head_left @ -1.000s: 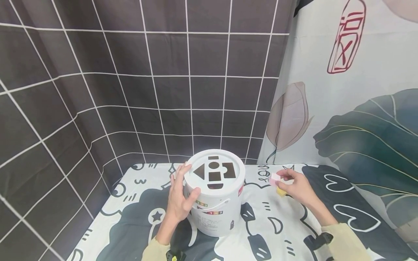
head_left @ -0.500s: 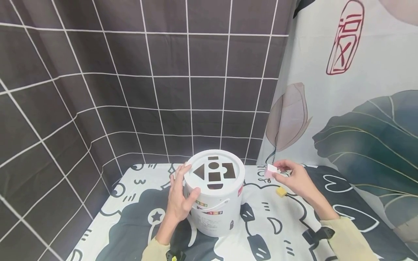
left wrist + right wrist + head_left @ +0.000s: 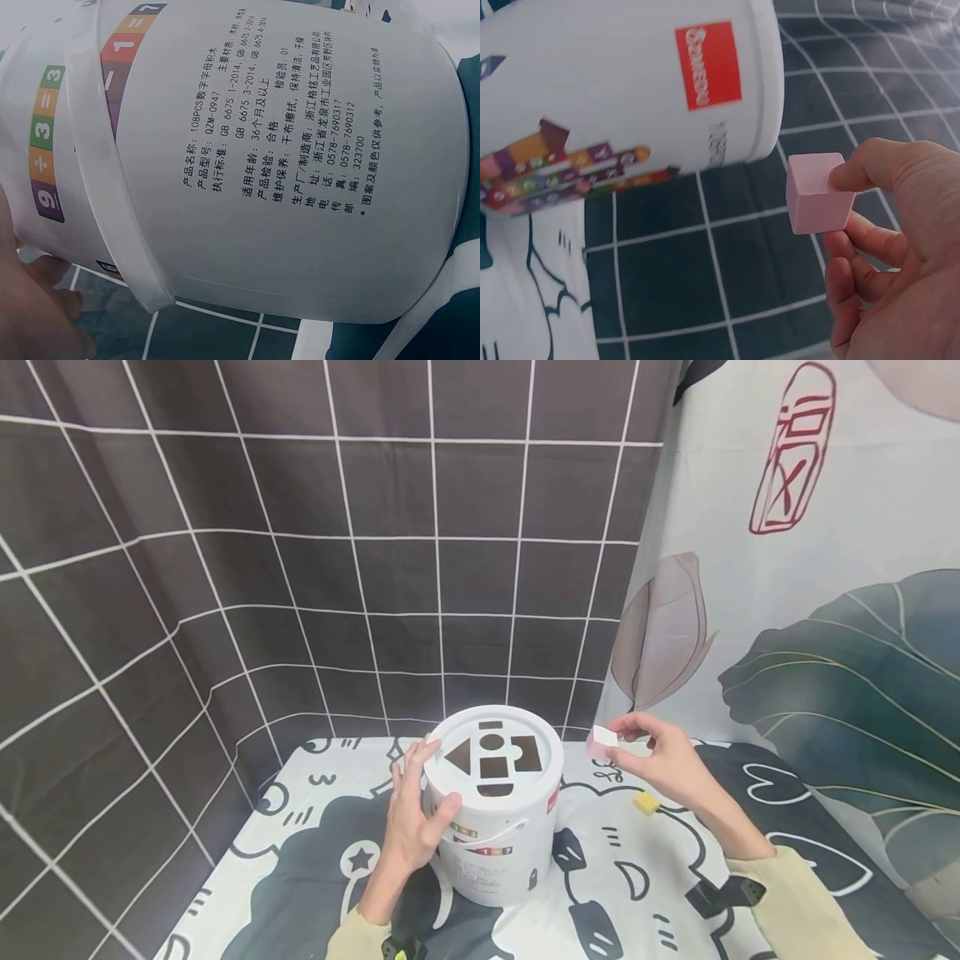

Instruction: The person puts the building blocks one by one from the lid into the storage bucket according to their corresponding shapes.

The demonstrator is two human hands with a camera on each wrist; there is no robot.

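A white bucket (image 3: pixel 480 860) stands upright, its lid (image 3: pixel 457 727) cut with shaped holes: a triangle, a circle, rectangles and a notched square. My left hand (image 3: pixel 414 818) rests against the bucket's left side, fingers spread up to the lid's rim and thumb on the front. The left wrist view has its fingers at the left edge, beside the bucket's white handle (image 3: pixel 112 180). To the right of the bucket, my right hand (image 3: pixel 663 756) pinches a pink cube (image 3: pixel 821 195) between thumb and fingers, raised off the cloth and apart from the lid.
A small yellow block (image 3: pixel 647 802) lies on the black-and-white patterned cloth (image 3: pixel 540 935), below the right hand. Behind the bucket hangs a dark gridded curtain (image 3: pixel 390 568); a pale leaf-print curtain (image 3: pixel 720 485) hangs at the right.
My right hand has lifted the pink cube from beside the yellow block and carried it left and up toward the bucket. The left hand and bucket have stayed put.
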